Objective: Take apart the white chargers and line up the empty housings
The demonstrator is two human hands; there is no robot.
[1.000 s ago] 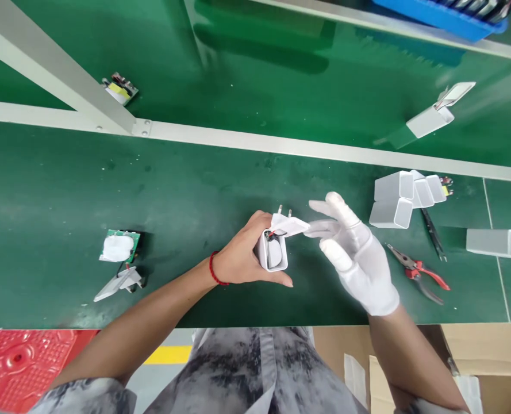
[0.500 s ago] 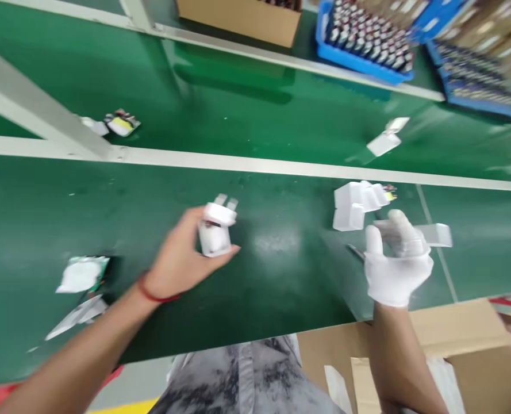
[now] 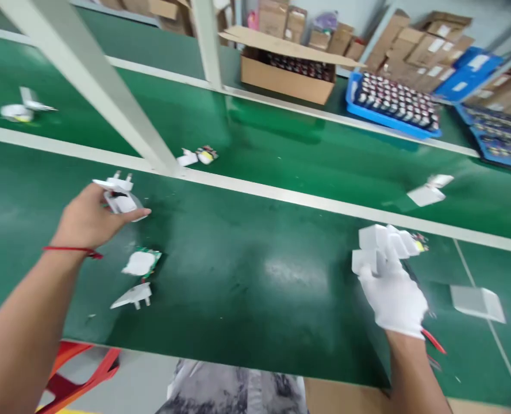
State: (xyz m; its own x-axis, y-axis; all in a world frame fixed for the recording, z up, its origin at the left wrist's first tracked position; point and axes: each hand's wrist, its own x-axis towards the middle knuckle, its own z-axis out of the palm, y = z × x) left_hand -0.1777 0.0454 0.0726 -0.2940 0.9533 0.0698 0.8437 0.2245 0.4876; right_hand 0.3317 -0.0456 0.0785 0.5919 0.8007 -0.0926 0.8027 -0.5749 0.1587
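Note:
My left hand (image 3: 89, 218), bare with a red string at the wrist, grips a white plug charger (image 3: 121, 198) between thumb and fingers. Two prongs point away from me, and the casing's side looks open. Nearer to me lie a circuit board with a white pad (image 3: 141, 262) and a white plug cover with prongs (image 3: 134, 295). On the right, my white-gloved right hand (image 3: 393, 299) is closed around one of several white plastic housings (image 3: 372, 237) clustered together; its fingertips are partly hidden. A red-handled tool (image 3: 434, 340) lies partly beneath that hand.
A clear-looking plastic piece (image 3: 475, 302) lies at right. White posts (image 3: 152, 144) and a rail (image 3: 259, 190) cross the green bench. Beyond are small parts (image 3: 206, 154), a cardboard box (image 3: 285, 80) and a blue tray (image 3: 393, 118) of parts. A red stool (image 3: 83, 368) stands below left.
My view has swung left. My left hand has carried the plug charger left, beyond the circuit board. My right hand has come onto the white housings.

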